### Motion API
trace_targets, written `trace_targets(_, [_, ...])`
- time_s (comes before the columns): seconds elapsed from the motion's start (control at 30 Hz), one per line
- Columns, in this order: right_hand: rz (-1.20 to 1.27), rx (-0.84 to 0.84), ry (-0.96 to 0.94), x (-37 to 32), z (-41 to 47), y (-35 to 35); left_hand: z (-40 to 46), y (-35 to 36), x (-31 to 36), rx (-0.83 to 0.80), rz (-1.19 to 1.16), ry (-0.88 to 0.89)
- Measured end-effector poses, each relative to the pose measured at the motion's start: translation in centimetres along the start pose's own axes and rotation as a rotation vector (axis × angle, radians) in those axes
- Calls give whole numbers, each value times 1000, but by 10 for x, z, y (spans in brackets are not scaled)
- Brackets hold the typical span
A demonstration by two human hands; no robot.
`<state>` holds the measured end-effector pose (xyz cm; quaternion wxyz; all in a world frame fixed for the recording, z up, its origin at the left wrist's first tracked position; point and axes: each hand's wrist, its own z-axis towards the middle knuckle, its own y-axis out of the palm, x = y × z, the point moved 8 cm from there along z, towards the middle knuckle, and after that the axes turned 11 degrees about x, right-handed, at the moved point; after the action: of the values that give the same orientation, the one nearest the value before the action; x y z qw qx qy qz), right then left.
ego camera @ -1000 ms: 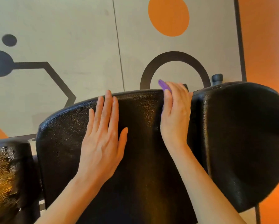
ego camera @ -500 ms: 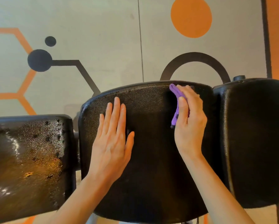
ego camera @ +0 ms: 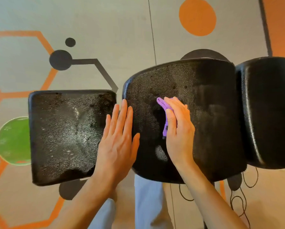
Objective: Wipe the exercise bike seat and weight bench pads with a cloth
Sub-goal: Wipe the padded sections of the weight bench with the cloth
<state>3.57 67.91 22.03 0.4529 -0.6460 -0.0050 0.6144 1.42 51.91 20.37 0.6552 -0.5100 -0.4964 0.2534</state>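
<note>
Three black textured bench pads lie in a row below me: a squarish left pad point(ego camera: 64, 129) with wet streaks, a middle pad point(ego camera: 204, 104), and a right pad point(ego camera: 270, 104) cut by the frame edge. My right hand point(ego camera: 179, 129) presses a folded purple cloth point(ego camera: 165, 111) onto the middle pad's left half, thumb and fingers curled over it. My left hand point(ego camera: 118, 138) lies flat with straight fingers across the gap between the left and middle pads. No exercise bike seat is in view.
Grey floor point(ego camera: 122, 30) with orange hexagon lines, dark circles, an orange disc and a green disc point(ego camera: 13, 141) surrounds the bench. Thin dark cords point(ego camera: 247, 187) loop on the floor under the right pads. My light trouser legs point(ego camera: 146, 204) stand by the bench's near side.
My right hand has slid the cloth from the middle pad's far edge down and left toward its centre. The view has shifted left, revealing the whole left pad. My left hand stays flat.
</note>
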Motion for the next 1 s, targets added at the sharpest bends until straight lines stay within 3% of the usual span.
trace_targets(0.3, [52,-20,39,-49,-68,54,-49,-36,-77,5,43,37])
trace_targets(0.53, [96,42,216,-45,-82,120,-42,-43,-132,42,87,48])
trace_targets(0.77, [-271,-81,5,-41,-133,143,-37,-39,-162,25,88,95])
trace_targets(0.9, [-305,-113,-3,-38,-195,119,-37,-38,-163,34,76,90])
trace_targets(1.0, [-316,-152,-11,-43,-159,132,-36,-38,-163,33,72,95])
